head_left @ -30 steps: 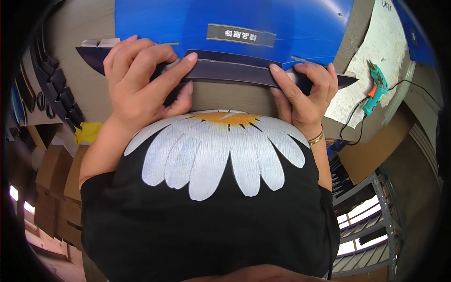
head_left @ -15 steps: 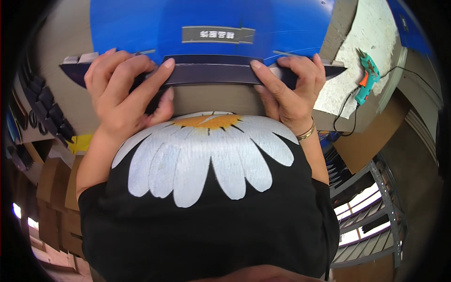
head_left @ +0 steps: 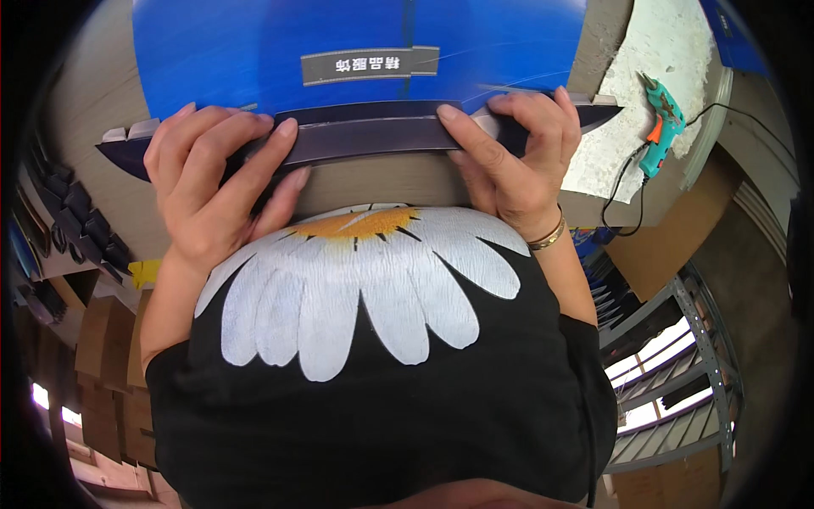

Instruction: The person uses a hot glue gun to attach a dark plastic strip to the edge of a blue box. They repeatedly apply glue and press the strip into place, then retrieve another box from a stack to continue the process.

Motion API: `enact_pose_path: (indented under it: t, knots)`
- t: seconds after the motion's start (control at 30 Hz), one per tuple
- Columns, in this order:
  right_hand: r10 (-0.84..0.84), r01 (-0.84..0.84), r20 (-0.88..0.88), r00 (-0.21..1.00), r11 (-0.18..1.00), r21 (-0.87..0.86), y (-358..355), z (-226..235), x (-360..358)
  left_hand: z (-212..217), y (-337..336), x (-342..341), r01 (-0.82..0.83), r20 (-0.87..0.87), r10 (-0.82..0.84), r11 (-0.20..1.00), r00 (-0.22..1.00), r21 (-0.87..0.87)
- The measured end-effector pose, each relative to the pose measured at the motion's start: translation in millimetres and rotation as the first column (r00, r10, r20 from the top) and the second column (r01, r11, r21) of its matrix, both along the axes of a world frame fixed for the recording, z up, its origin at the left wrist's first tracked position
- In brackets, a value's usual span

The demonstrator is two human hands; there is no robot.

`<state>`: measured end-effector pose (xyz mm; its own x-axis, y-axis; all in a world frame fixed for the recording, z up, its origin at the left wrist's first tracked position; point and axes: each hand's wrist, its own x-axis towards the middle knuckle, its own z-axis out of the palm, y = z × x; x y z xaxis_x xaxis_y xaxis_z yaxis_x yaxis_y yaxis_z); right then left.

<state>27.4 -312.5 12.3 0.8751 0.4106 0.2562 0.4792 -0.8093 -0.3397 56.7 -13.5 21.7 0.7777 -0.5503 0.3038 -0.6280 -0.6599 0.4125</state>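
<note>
Both hands press on a long, dark navy flap [head_left: 365,140] that runs along the near edge of a large blue cardboard sheet [head_left: 339,42] lying on the worktop [head_left: 85,110]. The flap is a narrow folded strip, stretching from a pointed end at the left to another pointed end at the right, just in front of the person's body.

The left hand [head_left: 212,195] lies over the left part of the flap, its fingers [head_left: 263,148] spread and curved across the strip, the thumb tucked against the worktop's near edge below it. The fingers are bent down on the flap, holding it flat rather than wrapped round it.

The right hand [head_left: 517,161] rests on the right part of the flap, the fingers [head_left: 462,127] curled over its upper edge and gripping it, with a gold bracelet [head_left: 547,237] on the wrist.

A grey label [head_left: 369,64] with light characters sits on the blue sheet just beyond the flap, between the two hands. To the right, on a white, rough-looking pad [head_left: 644,93], lies a teal hot glue gun [head_left: 661,127] with an orange trigger, its black cord [head_left: 623,182] trailing off the worktop's edge. At the far left, rows of dark pieces [head_left: 64,212] are stacked near the worktop. The person wears a black shirt [head_left: 381,407] printed with a big white daisy.
</note>
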Motion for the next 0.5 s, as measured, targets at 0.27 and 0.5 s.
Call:
enact_pose_path:
  t: [0.27, 0.5]
  knots:
    - [-0.009, 0.008, -0.041, 0.999, 1.0, -0.017, 1.8, 5.0, -0.6, -5.1, 6.4, -3.6, 0.019, -0.034, -0.02, 1.0, 0.999, -0.019]
    - [-0.006, 0.005, -0.04, 0.999, 1.0, -0.02, 1.9, 4.9, -0.8, -10.3, 4.5, -3.2, 0.009, 0.017, -0.008, 0.998, 1.0, -0.064]
